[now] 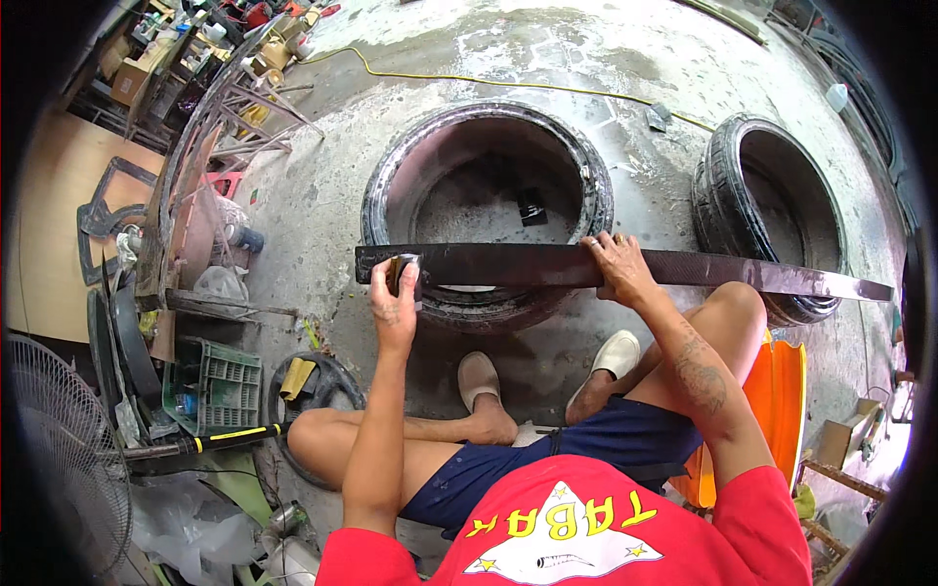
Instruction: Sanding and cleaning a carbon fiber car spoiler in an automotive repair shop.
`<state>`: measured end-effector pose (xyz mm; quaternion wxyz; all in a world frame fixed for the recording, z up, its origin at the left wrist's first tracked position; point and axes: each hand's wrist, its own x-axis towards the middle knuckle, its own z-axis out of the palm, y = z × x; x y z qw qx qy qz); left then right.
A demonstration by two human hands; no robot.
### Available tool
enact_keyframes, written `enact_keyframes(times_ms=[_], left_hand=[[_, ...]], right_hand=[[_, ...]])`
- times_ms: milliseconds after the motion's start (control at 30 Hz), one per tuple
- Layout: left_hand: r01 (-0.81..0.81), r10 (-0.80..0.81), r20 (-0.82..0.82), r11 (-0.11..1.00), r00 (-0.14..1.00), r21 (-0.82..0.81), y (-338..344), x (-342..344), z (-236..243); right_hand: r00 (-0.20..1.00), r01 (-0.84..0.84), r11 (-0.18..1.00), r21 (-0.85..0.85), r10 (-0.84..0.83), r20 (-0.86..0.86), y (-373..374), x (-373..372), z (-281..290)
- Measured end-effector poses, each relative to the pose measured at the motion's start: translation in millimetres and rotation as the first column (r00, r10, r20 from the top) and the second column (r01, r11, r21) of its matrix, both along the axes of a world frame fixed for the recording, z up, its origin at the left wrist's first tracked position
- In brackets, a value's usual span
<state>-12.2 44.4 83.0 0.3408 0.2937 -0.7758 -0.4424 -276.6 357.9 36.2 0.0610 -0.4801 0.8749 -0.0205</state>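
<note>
Left hand [395,303] is gripping a small dark block [402,272] — fingers curled around it — and pressing it against the left end of a long dark rubber strip [508,265]. Right hand [618,269] is lying flat on the strip near its middle, fingers spread over the top edge. That strip is resting across two tyres on the concrete floor [322,186] — the near tyre [489,195] under its left half, the far tyre [772,210] under its right end. Both bent legs and pale slippers [478,377] are sitting just below it.
</note>
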Motion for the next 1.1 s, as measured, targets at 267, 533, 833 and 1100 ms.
enact_keyframes(times_ms=[267, 533, 833, 1100], left_hand=[[0.015, 0.087, 0.183, 0.870, 0.979, -0.494, -43.7, -51.0, -26.9], [0.000, 0.267, 0.389, 0.824, 0.882, -0.567, -22.0, -79.4, -72.4], [0.082, 0.213, 0.376, 0.770, 0.902, -0.633, -54.2, -59.6, -55.5], [0.120, 0.049, 0.280, 0.824, 0.959, -0.554, 95.0, -114.3, -61.8]], right_hand=[[0.980, -0.154, 0.976, -0.153, 0.171, 0.102, -34.6, -13.5, 46.8], [0.923, -0.214, 0.917, -0.336, 0.302, 0.239, -54.3, -33.6, -8.2], [0.888, -0.167, 0.903, -0.396, 0.312, 0.337, -57.6, -35.4, -2.3], [0.895, -0.163, 0.921, -0.354, 0.289, 0.340, -55.0, -33.2, -11.3]])
